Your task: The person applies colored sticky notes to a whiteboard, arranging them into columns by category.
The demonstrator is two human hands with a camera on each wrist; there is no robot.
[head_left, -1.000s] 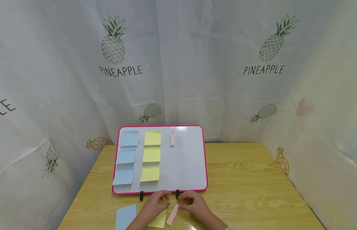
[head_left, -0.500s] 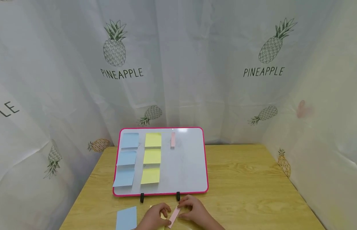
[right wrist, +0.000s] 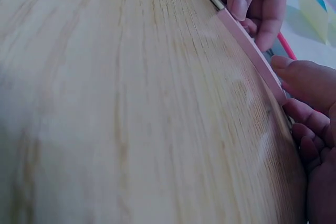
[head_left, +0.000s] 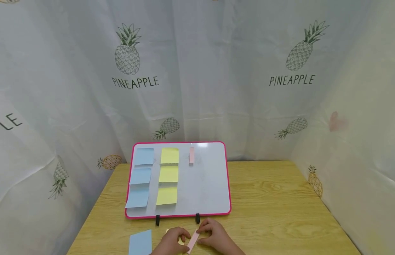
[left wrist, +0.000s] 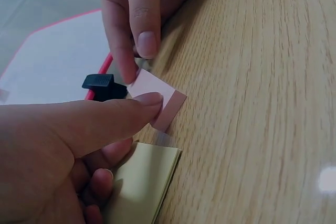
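Note:
A narrow pink sticky-note pad (head_left: 193, 242) lies on the table in front of the whiteboard, between the two hands. My left hand (head_left: 171, 242) presses its thumb onto the pad's near end; the other fingers are bent over a yellow sticky-note pad (left wrist: 140, 174), which they partly hide. At the pink pad's far end, my right hand (head_left: 216, 238) touches the corner with its index fingertip. The right thumb (left wrist: 146, 43) stands beside the pad, a small gap from the index tip in the left wrist view.
The pink-framed whiteboard (head_left: 205, 187) stands behind on black feet (head_left: 157, 220). It bears blue notes (head_left: 144, 156), yellow notes (head_left: 169, 155) and one pink strip (head_left: 192, 156). A blue sticky-note pad (head_left: 140, 242) lies left on the wooden table (head_left: 267, 209). A pineapple-print curtain (head_left: 213, 106) surrounds the table.
Both hands have come down toward the near edge to the pink pad. The left thumb has settled on its near end and the right index on its far end. The view has shifted slightly.

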